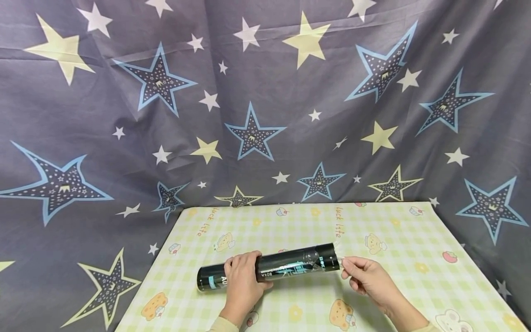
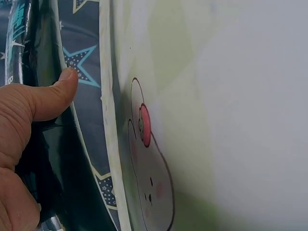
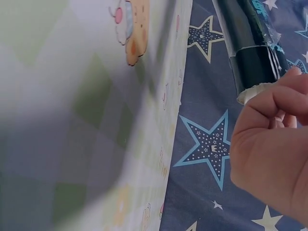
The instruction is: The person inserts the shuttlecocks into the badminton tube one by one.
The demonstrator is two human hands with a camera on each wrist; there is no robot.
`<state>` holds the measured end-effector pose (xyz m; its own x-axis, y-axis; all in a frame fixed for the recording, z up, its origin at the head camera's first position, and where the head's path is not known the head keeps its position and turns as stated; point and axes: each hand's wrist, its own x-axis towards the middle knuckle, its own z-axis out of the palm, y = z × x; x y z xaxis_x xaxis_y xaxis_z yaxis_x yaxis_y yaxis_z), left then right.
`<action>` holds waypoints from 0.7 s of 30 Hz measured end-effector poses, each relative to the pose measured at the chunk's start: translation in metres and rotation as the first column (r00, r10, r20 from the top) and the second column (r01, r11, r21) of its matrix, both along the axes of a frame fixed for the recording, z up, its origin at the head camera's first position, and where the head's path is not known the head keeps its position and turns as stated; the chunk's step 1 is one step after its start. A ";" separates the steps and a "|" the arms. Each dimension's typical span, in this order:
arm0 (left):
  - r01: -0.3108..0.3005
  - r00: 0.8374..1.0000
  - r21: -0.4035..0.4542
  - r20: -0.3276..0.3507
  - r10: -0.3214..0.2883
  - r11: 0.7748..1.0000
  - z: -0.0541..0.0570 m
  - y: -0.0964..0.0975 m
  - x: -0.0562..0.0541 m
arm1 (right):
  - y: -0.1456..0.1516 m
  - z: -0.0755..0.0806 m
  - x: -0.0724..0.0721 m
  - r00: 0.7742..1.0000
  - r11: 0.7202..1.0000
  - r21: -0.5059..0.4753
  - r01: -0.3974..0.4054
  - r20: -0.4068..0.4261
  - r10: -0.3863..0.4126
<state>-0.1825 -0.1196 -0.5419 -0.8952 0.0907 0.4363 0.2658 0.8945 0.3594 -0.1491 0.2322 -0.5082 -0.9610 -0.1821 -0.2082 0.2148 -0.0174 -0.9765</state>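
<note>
A black shuttlecock tube with turquoise print and BOKA lettering lies slantwise over the table, its right end pointing slightly away. My left hand grips the tube around its left half, thumb along the near side. At the right end, white feather tips of a shuttlecock show in the tube's mouth. The fingertips of my right hand pinch this white edge. In the right wrist view the white rim of the shuttlecock sticks out of the dark tube; the rest is hidden inside.
A green-and-white checked tablecloth with bear and cake drawings covers the table. Behind and at both sides hangs a dark grey curtain with stars, meeting the table's back edge.
</note>
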 end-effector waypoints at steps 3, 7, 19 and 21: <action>-0.003 1.000 0.003 0.005 0.003 1.000 0.000 0.000 0.000 | -0.002 -0.001 0.002 0.999 1.000 0.019 -0.010 -0.039 0.011; -0.011 1.000 0.001 0.003 0.011 1.000 0.000 0.000 -0.001 | -0.009 -0.002 0.006 0.999 0.999 0.047 0.005 -0.048 -0.002; -0.008 1.000 -0.002 -0.014 0.008 1.000 0.000 0.001 0.003 | -0.032 -0.013 0.005 0.999 0.999 0.043 0.027 -0.025 -0.026; -0.008 1.000 0.000 -0.011 0.008 1.000 0.000 0.001 0.002 | -0.033 -0.013 0.005 1.000 0.999 0.023 0.027 -0.012 -0.027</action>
<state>-0.1802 -0.1185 -0.5422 -0.8911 0.0830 0.4462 0.2621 0.8967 0.3567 -0.1440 0.1989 -0.5208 -0.9679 -0.1513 -0.2008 0.2033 -0.0009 -0.9791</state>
